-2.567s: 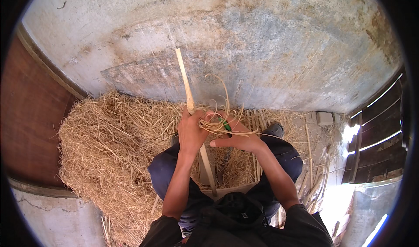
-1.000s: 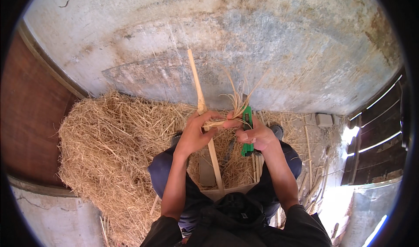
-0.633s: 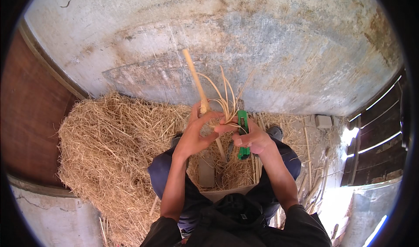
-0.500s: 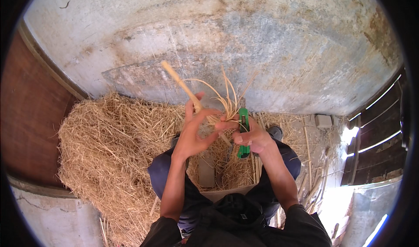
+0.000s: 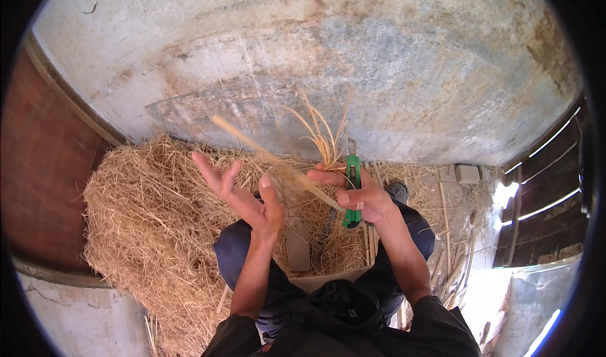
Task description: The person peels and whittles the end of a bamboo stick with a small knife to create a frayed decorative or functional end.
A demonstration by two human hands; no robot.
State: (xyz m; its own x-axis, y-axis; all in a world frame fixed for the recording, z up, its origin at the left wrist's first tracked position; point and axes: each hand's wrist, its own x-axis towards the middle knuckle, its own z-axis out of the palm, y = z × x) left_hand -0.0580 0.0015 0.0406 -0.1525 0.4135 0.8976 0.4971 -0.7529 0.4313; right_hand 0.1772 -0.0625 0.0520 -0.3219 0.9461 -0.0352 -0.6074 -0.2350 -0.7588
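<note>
At frame centre, a green knife (image 5: pixel 352 191), thin stick (image 5: pixel 278 162) and straw strands (image 5: pixel 323 141) are gripped by the right hand (image 5: pixel 361 197); the left hand (image 5: pixel 247 199), spread wide, is best closed around the stick for steadiness.

Single head-worn fisheye view looking steeply down from close above the person's lap, facing a concrete floor (image 5: pixel 379 60), edges curving toward the rim.

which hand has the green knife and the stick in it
The right hand. It grips the green utility knife, the long pale stick and a tuft of straw strands. The left hand is open, fingers spread, holding nothing.
</note>
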